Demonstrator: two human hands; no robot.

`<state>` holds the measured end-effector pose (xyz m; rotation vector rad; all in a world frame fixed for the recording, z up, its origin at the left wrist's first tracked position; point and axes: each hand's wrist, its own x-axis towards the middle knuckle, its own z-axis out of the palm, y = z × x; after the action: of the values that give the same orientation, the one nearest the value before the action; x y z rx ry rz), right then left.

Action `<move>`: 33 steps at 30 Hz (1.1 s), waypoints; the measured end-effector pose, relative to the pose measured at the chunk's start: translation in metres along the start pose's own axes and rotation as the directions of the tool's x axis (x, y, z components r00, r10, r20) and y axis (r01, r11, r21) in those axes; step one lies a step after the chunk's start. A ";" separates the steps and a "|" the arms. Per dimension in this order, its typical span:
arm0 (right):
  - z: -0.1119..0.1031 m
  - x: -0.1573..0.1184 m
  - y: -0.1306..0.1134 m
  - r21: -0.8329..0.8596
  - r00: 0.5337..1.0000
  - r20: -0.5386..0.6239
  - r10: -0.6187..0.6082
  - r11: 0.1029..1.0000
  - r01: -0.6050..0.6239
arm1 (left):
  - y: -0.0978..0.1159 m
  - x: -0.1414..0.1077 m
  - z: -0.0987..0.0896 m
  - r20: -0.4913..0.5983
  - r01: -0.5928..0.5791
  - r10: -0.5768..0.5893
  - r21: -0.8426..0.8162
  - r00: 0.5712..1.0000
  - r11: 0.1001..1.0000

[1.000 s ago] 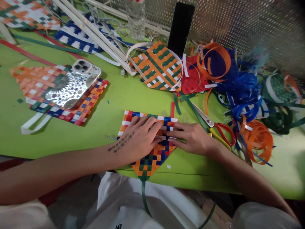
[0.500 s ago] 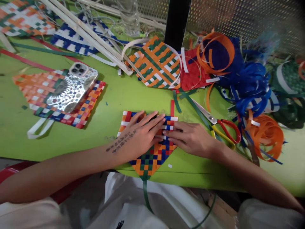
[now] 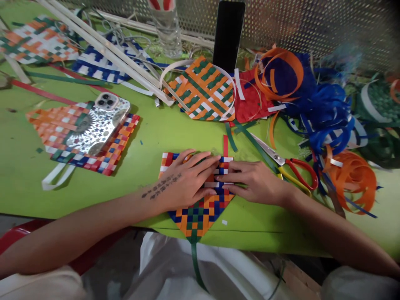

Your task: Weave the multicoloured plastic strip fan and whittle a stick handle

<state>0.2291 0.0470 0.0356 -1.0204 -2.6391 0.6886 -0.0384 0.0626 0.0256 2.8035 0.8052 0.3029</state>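
Observation:
In the head view a pointed woven mat (image 3: 195, 216) of orange, blue, green, red and white strips lies near the table's front edge. My left hand (image 3: 190, 179) rests flat across its upper left part, fingers stretched out and pressing down. At the mat's right edge is my right hand (image 3: 253, 181), with a white strip (image 3: 212, 184) of the weave between its index finger and thumb. My left fingertips come close to the right ones. Under both hands, part of the weave is hidden. A green tail strip (image 3: 196, 264) hangs from the mat's point over the edge.
Open scissors (image 3: 283, 160) with red and yellow handles lie to the right. Coiled orange strips (image 3: 351, 181) and blue strips (image 3: 331, 112) are beyond them. A patterned phone (image 3: 100, 123) rests on another woven piece at left. A dark phone (image 3: 229, 37) stands at the back.
The view has tilted up slightly, so things sit lower in it. My right index finger and thumb have opened a little at the mat's edge. My left hand stays flat on the mat.

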 end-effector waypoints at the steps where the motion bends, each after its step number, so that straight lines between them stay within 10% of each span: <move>1: 0.000 0.000 0.001 0.039 1.000 -0.011 0.013 0.999 -0.013 | -0.002 0.002 0.001 -0.022 -0.013 0.013 -0.002 1.000 1.000; 8: 0.003 0.004 0.006 0.379 0.970 -0.119 0.211 0.913 -0.152 | -0.011 0.013 0.011 -0.153 -0.030 0.035 0.032 0.988 0.999; 16: -0.015 0.021 0.009 0.396 0.731 -0.340 0.592 0.795 -0.459 | -0.004 0.021 0.008 -0.184 -0.018 0.031 0.070 0.982 0.997; 24: -0.016 0.041 -0.023 -0.131 0.759 -0.089 0.645 0.748 -0.651 | -0.004 0.020 0.023 -0.199 0.081 -0.082 -0.014 0.976 0.997; 33: -0.017 0.060 0.010 0.070 0.838 -0.085 0.539 0.842 -0.535 | -0.002 0.009 0.016 -0.181 0.145 -0.146 -0.020 0.973 0.989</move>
<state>0.1973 0.1001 0.0482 -1.7622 -2.2341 0.7676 -0.0278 0.0665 0.0115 2.7205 1.0411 0.5411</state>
